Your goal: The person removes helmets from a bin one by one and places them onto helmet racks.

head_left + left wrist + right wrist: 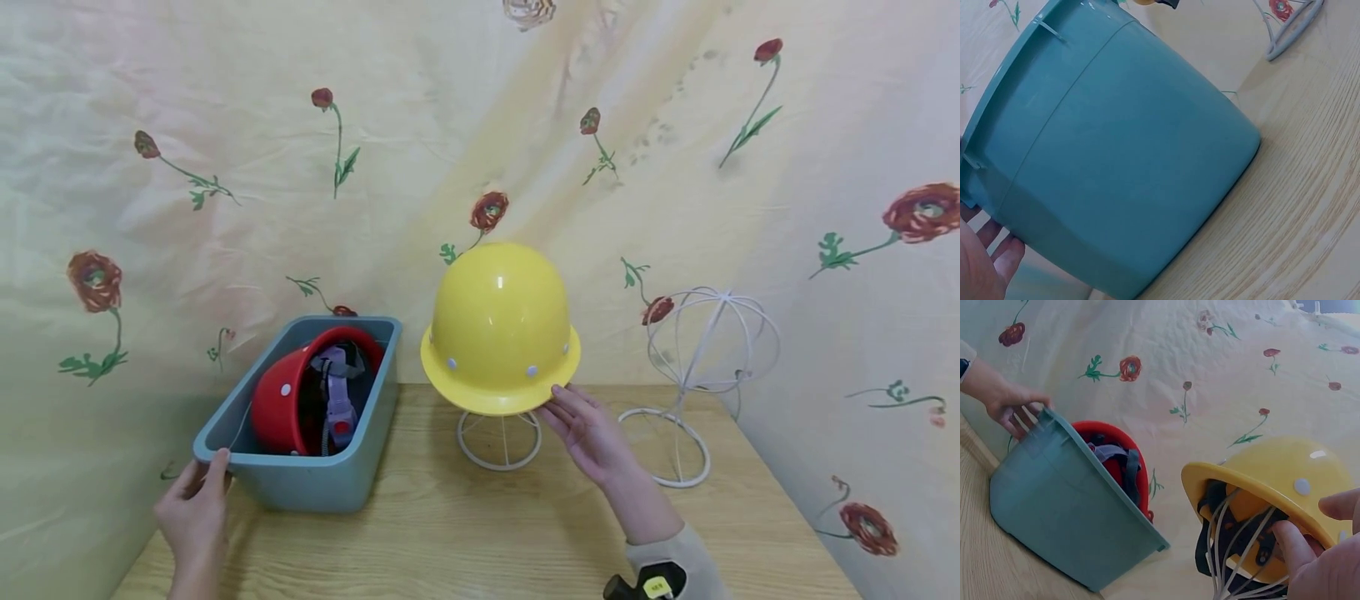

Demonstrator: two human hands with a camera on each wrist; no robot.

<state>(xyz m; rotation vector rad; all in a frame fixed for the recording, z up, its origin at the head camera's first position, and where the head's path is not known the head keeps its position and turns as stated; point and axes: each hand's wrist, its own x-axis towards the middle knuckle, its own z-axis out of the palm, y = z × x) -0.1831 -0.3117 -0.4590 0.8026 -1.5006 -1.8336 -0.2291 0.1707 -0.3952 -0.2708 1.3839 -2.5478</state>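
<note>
A yellow hard hat (498, 325) (1279, 475) sits on a white wire stand (498, 439) at the table's middle. My right hand (581, 421) (1316, 562) pinches its brim at the right, thumb underneath and a finger on top. To the left stands a blue-grey plastic bin (315, 483) (1116, 156) (1054, 500) with a red hard hat (277, 408) (1094, 428) lying in it, straps showing. My left hand (197, 500) (982, 262) (1007, 403) grips the bin's near left corner, thumb over the rim.
A second white wire stand (701, 350) (1291, 31) stands bare at the right, close to the yellow hat. The wooden table (487, 533) is backed and flanked by flowered cloth. A black wrist device (648, 583) sits at my right sleeve.
</note>
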